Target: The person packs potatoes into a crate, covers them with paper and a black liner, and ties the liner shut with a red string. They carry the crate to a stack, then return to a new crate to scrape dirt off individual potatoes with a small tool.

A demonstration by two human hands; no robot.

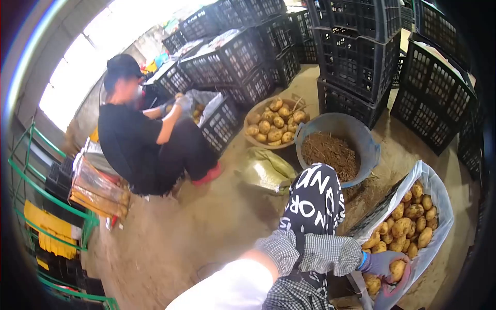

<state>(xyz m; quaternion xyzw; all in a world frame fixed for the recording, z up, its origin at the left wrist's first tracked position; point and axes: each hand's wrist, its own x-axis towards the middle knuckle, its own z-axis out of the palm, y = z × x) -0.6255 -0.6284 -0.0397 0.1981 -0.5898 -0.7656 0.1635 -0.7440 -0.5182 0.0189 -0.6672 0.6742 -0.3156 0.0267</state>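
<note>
My left hand [378, 262], in a purple-grey knit glove below a checkered sleeve cover, reaches across my knee to the near end of a lined crate. Its fingers are curled against a potato [397, 269]. From the bottom edge comes my right hand [393, 295], in a glove with a pinkish palm, closed around the same potato from below and the right; part of this hand is hidden. Just beyond both hands, several yellow-brown potatoes [400, 227] fill the crate, whose pale plastic liner [439, 206] is folded up over the sides.
A blue-grey tub [368, 155] of brown soil stands beyond my knee. Behind it is a basin of potatoes [274, 124], with a green-white sack [266, 170] nearby. Stacked black crates [356, 62] rise behind. At left, a seated person [139, 124] handles potatoes at another crate.
</note>
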